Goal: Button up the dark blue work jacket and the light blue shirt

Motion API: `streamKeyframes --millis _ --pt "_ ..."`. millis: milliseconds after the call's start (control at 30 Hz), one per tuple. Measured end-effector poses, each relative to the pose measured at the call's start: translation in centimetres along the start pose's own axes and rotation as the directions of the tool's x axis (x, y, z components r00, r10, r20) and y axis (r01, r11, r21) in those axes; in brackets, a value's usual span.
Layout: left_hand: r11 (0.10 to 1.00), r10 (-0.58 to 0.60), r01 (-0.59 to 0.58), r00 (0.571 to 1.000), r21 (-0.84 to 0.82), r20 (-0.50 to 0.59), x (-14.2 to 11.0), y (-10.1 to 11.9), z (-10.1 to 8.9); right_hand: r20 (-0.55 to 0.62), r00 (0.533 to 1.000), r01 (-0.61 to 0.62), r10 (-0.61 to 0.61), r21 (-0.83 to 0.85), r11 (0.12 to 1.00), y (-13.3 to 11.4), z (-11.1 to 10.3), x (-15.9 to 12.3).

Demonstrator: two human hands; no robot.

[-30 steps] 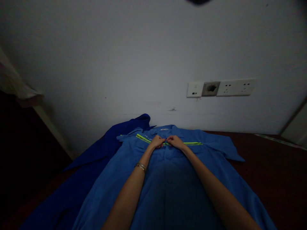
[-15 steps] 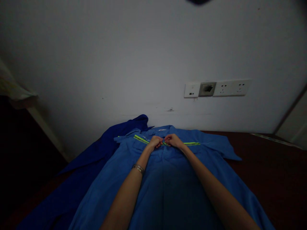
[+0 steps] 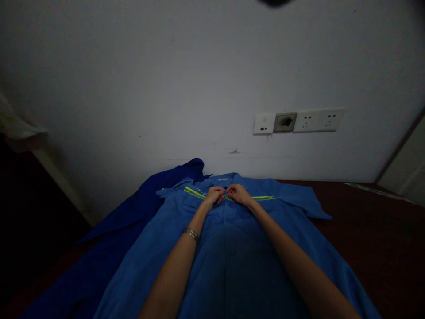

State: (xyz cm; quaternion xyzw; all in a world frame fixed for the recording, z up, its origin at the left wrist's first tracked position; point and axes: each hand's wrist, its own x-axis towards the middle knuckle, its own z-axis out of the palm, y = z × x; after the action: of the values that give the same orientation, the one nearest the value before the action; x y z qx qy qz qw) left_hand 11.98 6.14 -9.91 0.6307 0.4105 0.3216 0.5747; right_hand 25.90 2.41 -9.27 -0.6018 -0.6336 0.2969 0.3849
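Note:
A light-blue work shirt with a yellow-green chest stripe lies spread out, its collar toward the wall. At the middle of the chest, on the front opening, my left hand is closed in a pinch on the shirt's edge. Close beside it on the right, my right hand also pinches the front placket, fingers bent together. The fingertips nearly meet over the stripe; whether a button is between them is too small to tell. A button shows lower on the front. A bracelet circles my left wrist.
A darker blue garment lies to the left, partly under the shirt. Both rest on a dark reddish-brown surface. A pale wall stands behind, with a row of sockets. A pale cloth hangs at the far left.
The hands stay at the chest opening. The right hand's fingers have shifted slightly up and its pinch has changed a little. The whole view has shifted very slightly.

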Motion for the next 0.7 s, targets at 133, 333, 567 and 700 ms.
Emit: streamKeyframes --millis 133,333,567,700 --pt "0.991 -0.100 0.104 0.994 -0.089 0.039 -0.4 0.3 -0.7 -0.055 0.991 -0.118 0.126 0.118 0.986 0.5 0.6 0.2" --pt "0.974 -0.228 0.228 0.967 0.008 0.118 -1.3 0.9 -1.3 -0.034 0.982 -0.180 0.186 0.146 0.973 0.9 0.8 0.6" --pt "0.964 -0.117 0.104 0.992 0.246 0.038 -1.3 0.7 -0.1 0.043 0.985 -0.173 0.169 0.118 0.978 0.5 0.2 0.4" --pt "0.964 -0.058 0.035 0.995 0.264 0.080 -1.2 0.5 -0.3 0.027 0.991 -0.134 0.132 0.085 0.987 0.5 0.1 0.3"
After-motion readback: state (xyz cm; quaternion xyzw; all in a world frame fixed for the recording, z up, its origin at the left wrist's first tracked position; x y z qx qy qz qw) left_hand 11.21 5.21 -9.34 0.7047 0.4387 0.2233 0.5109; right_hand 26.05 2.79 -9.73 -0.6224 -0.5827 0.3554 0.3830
